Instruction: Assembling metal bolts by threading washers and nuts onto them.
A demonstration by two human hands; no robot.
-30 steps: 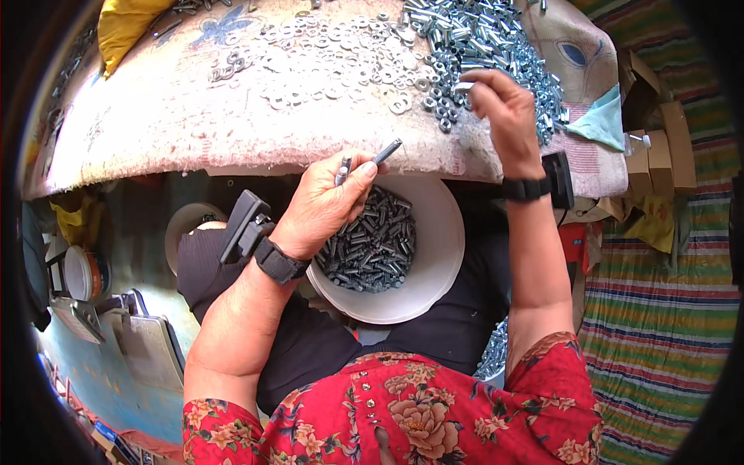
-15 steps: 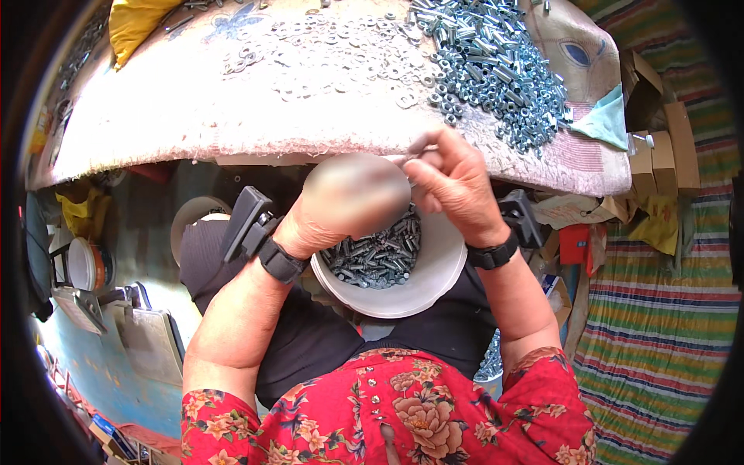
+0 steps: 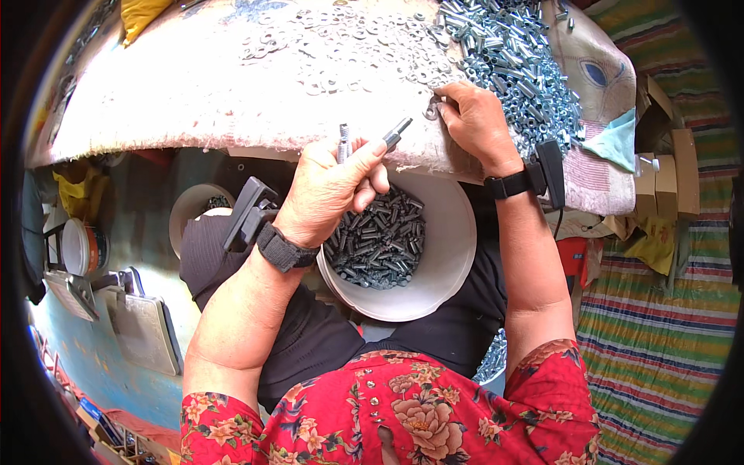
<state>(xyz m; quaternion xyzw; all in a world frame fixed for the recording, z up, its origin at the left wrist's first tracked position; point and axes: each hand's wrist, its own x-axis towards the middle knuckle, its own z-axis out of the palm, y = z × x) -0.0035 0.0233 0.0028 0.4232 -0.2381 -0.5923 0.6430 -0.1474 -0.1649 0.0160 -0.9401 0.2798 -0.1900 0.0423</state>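
- A worn, pale cloth-covered work surface (image 3: 194, 101) curves across the top of the view, its fabric rough and stained; a yellow cloth (image 3: 143, 12) sits at its far left corner.
- Below the surface on the left, a bluish floor holds a small round tin (image 3: 77, 246) and a flat grey metal piece (image 3: 143, 329).
- The left hand (image 3: 329, 194) hovers just over the near edge of the surface, a black strap with a dark device on its wrist. Its fingers (image 3: 364, 167) are curled together, clamped on two bolts (image 3: 370, 141): one threaded end stands upright above the knuckles, the other, darker, slants up to the right past the fingertips.
- Just below and right of those fingers stands a white plastic bucket (image 3: 449, 248), round and smooth, part filled with dark grey bolts (image 3: 380, 240) lying jumbled.
- Beyond the fingers, thin flat metal washers (image 3: 325, 54) lie scattered over the cloth.
- The right hand (image 3: 480, 120) rests palm down on the surface, a black strap at its wrist; its fingertips (image 3: 443, 97) press together on a washer (image 3: 430, 110) at the edge of the scatter.
- Just right of and beyond those fingers spreads a heap of shiny silver bolts (image 3: 511, 54).
- Far right: brown cardboard boxes (image 3: 666, 163) and a striped woven mat (image 3: 666, 341).
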